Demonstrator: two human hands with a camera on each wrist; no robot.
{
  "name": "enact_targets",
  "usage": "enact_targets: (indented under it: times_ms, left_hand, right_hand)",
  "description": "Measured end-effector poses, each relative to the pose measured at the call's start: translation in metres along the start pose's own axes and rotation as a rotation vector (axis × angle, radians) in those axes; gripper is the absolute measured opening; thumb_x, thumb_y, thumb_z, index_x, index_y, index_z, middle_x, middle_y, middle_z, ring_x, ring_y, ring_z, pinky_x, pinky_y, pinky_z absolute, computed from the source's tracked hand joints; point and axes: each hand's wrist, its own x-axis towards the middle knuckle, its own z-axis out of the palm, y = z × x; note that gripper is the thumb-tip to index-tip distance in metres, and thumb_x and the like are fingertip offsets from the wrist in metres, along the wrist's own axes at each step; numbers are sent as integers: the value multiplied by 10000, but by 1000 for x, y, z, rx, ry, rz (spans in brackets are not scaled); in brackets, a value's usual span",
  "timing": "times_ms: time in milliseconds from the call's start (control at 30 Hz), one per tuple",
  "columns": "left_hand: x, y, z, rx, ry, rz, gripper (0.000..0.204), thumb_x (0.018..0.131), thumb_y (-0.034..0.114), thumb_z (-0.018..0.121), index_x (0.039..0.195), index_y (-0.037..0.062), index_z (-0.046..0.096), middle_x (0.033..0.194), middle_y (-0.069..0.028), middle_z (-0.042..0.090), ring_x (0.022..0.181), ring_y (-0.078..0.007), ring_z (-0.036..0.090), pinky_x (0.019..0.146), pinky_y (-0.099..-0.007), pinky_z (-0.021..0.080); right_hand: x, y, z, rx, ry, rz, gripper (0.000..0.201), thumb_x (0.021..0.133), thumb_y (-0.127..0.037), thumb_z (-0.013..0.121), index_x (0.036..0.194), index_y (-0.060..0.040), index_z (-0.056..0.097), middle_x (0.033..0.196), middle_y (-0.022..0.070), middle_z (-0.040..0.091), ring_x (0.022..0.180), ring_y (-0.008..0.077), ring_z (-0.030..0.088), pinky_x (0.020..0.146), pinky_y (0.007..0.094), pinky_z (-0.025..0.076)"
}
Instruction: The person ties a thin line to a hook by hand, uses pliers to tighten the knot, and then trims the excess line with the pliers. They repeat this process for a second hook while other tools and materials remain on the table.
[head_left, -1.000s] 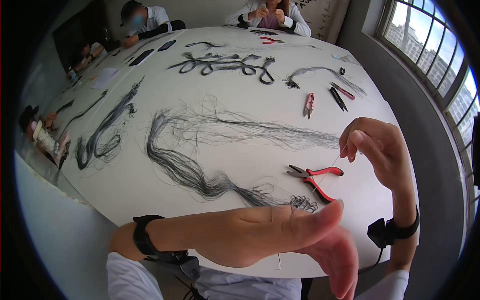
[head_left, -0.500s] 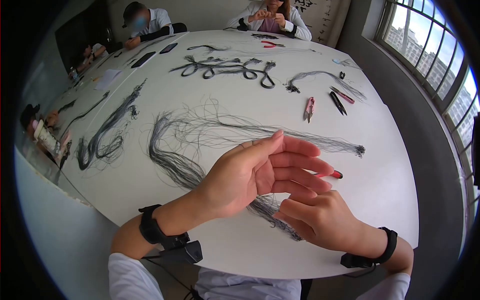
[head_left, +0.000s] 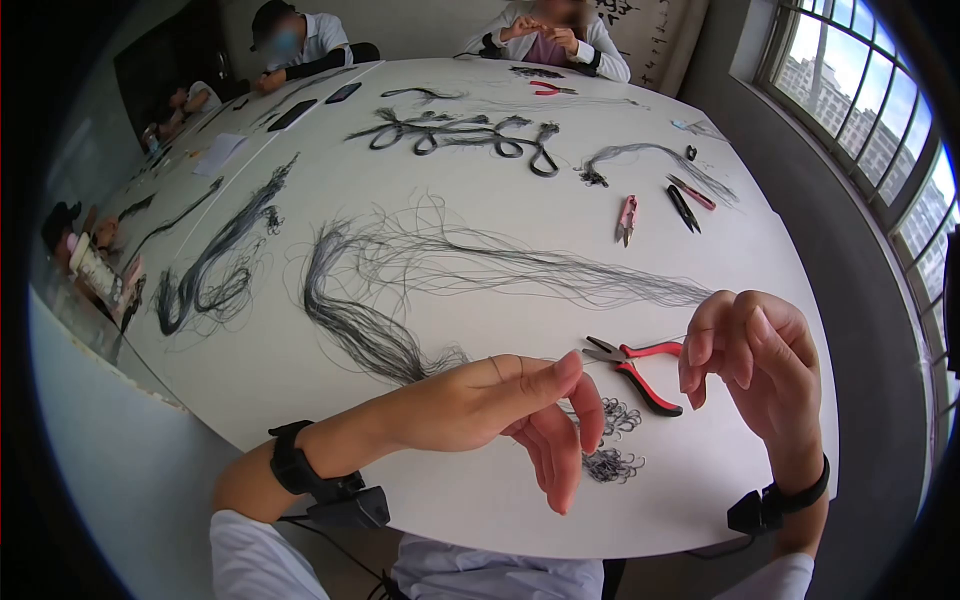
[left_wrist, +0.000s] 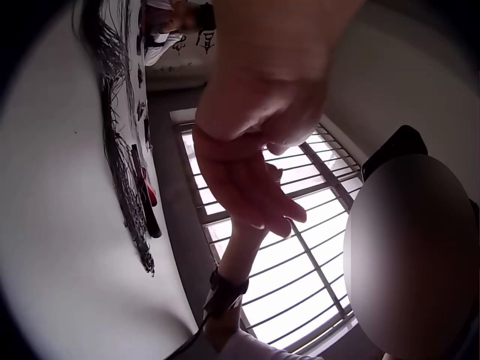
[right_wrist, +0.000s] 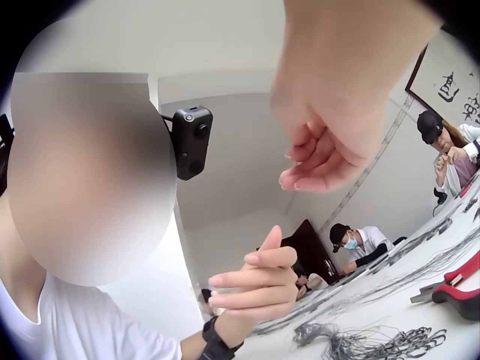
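My left hand point(head_left: 510, 410) is held above the table's near side, thumb out and fingers loosely bent downward. A thin dark strand loops across it near the thumb's base. To its right, my raised right hand point(head_left: 755, 355) has its fingers curled in and pinches a fine strand, hardly visible between the hands. Below them, red-handled pliers point(head_left: 640, 376) lie with jaws apart. A long bundle of grey-black strands point(head_left: 350, 320) curves over the table, its curled ends point(head_left: 612, 465) partly behind my left fingers. In the right wrist view, the left hand point(right_wrist: 259, 281) is raised, palm sideways.
Pink snips point(head_left: 626, 220), black snips point(head_left: 683, 208) and another pink pair point(head_left: 697, 193) lie on the right. More strand bundles point(head_left: 225, 245) lie left, with looped dark bundles point(head_left: 470, 140) farther back. People sit around the table point(head_left: 500, 520). A barred window point(head_left: 850, 90) is at right.
A second ago the hands were apart with a strand between them. Half a second ago they came together, left palm raised; now the right hand is away to the right again, the left lowered.
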Motion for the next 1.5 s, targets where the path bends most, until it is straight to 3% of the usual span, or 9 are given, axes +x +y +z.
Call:
enact_targets:
  times_ms: [200,267,500,733,967,1100,1300,1433,1500]
  left_hand:
    - [8,-11,-2,29,-88,108,683,944,520,111,1100,-30,484,1025,-191,616,990,-265,599,894,-343,434]
    - [12,-11,3,-65,238,199,656,940,530,135,1203,-2,415,1222,-210,498,1116,-294,520,956,-389,407]
    - [6,4,-25,-605,592,658,452,981,389,217,1239,37,333,1313,-199,397,1234,-304,400,1027,-399,352]
    - [14,-2,-15,-309,716,649,368,989,324,260,1255,76,313,1317,-174,397,1199,-281,432,969,-398,394]
    - [16,-16,11,317,106,92,522,975,432,196,1114,34,505,1059,-93,581,955,-148,553,820,-299,451]
    - [10,-7,26,93,-301,-109,875,865,618,-40,988,3,571,770,-113,627,676,-183,601,680,-287,483]
    - [6,6,32,-210,-490,-153,926,829,677,-40,848,-13,577,710,-129,635,605,-184,618,628,-278,500]
    - [6,13,28,-583,-467,495,839,892,572,-44,1019,-42,514,801,-200,638,746,-334,636,710,-368,501]
    - [1,24,24,-667,-203,648,744,936,513,37,1188,-81,408,1066,-247,581,1026,-359,570,879,-402,462]
  right_hand:
    - [-7,-5,-3,189,-1,38,406,935,-229,406,594,-16,469,726,175,584,650,256,620,555,316,526]
    - [-11,-10,-2,81,-73,24,405,927,-217,417,585,-7,475,680,163,573,642,257,616,554,331,522]
    - [-32,-6,22,-505,-541,73,115,778,-1,574,670,34,593,676,119,622,667,252,637,593,308,515]
    - [-36,-13,37,-506,-481,-72,94,749,25,607,657,32,590,672,112,623,656,256,643,590,305,532]
    - [-8,-30,34,-355,-89,-404,375,907,-198,488,568,-41,517,562,104,570,469,189,597,446,275,517]
    - [14,-39,13,-452,-61,-336,382,958,-265,381,647,-57,461,647,122,570,448,151,560,445,244,468]
    - [36,-10,-22,-392,-8,-252,398,950,-255,437,639,-16,503,714,145,612,575,139,583,557,250,485]
    - [31,15,-38,-367,-42,-11,399,949,-273,456,667,-1,530,698,104,602,588,141,577,573,249,495]
    - [20,27,-26,-446,-44,56,338,934,-228,492,707,13,556,692,74,603,596,119,572,571,242,490]
